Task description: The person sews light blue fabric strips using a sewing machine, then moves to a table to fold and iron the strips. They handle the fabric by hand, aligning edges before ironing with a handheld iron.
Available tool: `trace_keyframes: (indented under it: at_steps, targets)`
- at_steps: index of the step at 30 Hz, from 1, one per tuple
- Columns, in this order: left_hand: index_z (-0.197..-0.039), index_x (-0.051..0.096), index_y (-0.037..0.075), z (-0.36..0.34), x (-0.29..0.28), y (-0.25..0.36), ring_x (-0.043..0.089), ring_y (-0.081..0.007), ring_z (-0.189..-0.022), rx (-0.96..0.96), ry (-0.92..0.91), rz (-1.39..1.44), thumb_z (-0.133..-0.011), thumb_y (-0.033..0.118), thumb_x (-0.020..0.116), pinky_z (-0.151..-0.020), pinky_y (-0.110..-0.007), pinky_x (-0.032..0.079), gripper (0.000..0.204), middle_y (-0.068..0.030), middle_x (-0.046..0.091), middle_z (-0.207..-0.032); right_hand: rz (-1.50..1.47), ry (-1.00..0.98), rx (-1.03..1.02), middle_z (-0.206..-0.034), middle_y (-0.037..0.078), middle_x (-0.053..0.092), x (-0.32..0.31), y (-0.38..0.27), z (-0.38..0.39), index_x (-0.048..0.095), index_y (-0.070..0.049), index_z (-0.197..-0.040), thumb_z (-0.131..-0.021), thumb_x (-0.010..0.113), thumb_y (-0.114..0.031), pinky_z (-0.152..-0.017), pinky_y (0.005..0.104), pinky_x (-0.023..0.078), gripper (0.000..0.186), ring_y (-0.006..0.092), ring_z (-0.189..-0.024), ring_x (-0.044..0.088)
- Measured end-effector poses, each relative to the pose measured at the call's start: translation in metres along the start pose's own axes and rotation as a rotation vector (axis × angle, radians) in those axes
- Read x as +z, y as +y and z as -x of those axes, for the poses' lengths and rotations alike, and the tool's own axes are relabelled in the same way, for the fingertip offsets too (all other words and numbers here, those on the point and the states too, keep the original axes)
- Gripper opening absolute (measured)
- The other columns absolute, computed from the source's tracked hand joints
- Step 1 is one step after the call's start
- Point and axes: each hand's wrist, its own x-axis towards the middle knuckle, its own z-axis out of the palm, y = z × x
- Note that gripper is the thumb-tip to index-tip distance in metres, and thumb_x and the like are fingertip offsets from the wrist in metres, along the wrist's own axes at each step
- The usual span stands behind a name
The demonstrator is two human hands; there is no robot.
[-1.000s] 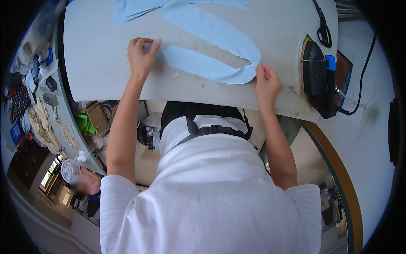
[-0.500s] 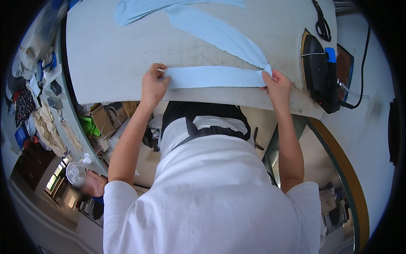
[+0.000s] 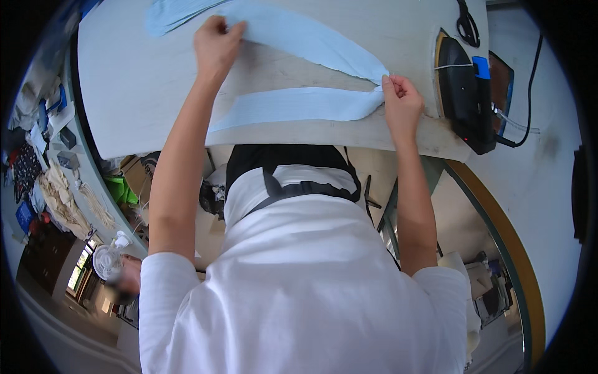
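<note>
Hands on a light blue cloth strip folded into a V on the grey worktop. Left hand, fingers curled together, grips the strip's upper arm near the far edge. Right hand pinches the fold point between thumb and fingertips, near the right end. Iron stands just beside that hand; scissors lie at the far right corner.

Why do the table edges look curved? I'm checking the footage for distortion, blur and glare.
Head view: fisheye bends the table edge, with black corners; the left hand and right hand on the blue fabric strip look sharp; lighting soft, no strong glare.
</note>
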Motion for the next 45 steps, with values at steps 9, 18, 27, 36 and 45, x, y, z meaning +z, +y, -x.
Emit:
trace_keyframes:
  at_steps: [9,18,27,36,45]
  targets:
    - [-0.109,0.065,-0.006,0.055,0.017,-0.011,0.067,-0.018,-0.075,-0.16,0.114,0.077,-0.09,0.009,0.071,-0.074,-0.031,0.055,0.025,-0.0103,0.07,-0.086,0.242,0.025,-0.064,-0.069,0.006,0.07,-0.011,0.012,-0.003,0.076,-0.006,-0.093,-0.089,0.075,-0.031,-0.063,0.035,0.051,0.026,0.0192,-0.063,0.067]
    - [-0.109,0.069,-0.005,0.061,0.016,0.001,0.07,-0.0302,-0.083,-0.118,0.082,-0.259,-0.086,0.016,0.07,-0.083,-0.039,0.054,0.031,-0.0195,0.073,-0.092,0.293,-0.056,0.022,-0.073,0.008,0.073,-0.018,0.012,-0.001,0.075,-0.007,-0.09,-0.086,0.074,-0.037,-0.066,0.0389,0.053,0.03,0.0262,-0.068,0.071]
    - [-0.097,0.07,-0.006,0.067,0.014,-0.004,0.066,-0.0343,-0.08,-0.108,0.102,-0.261,-0.084,0.019,0.071,-0.08,-0.043,0.053,0.028,-0.0197,0.069,-0.087,0.348,-0.002,-0.06,-0.073,0.009,0.073,-0.021,0.014,-0.003,0.073,-0.009,-0.091,-0.087,0.072,-0.038,-0.067,0.0435,0.053,0.029,0.0309,-0.07,0.071]
    - [-0.096,0.069,-0.009,0.04,0.011,-0.041,0.063,-0.032,-0.091,-0.011,0.182,-0.413,-0.084,0.028,0.077,-0.087,-0.042,0.05,0.039,-0.0206,0.066,-0.101,0.486,-0.003,-0.115,-0.073,0.007,0.072,-0.019,0.011,-0.01,0.07,-0.014,-0.088,-0.089,0.071,-0.041,-0.066,0.0478,0.052,0.028,0.0345,-0.072,0.07]
    - [-0.098,0.07,-0.001,0.021,0.0,-0.041,0.062,-0.0317,-0.097,0.01,0.057,-0.253,-0.08,0.012,0.071,-0.089,-0.04,0.051,0.022,-0.0174,0.062,-0.108,0.367,0.005,-0.209,-0.081,0.005,0.07,-0.024,0.001,0.004,0.07,-0.013,-0.099,-0.09,0.071,-0.028,-0.069,0.0443,0.053,0.018,0.0326,-0.074,0.068]
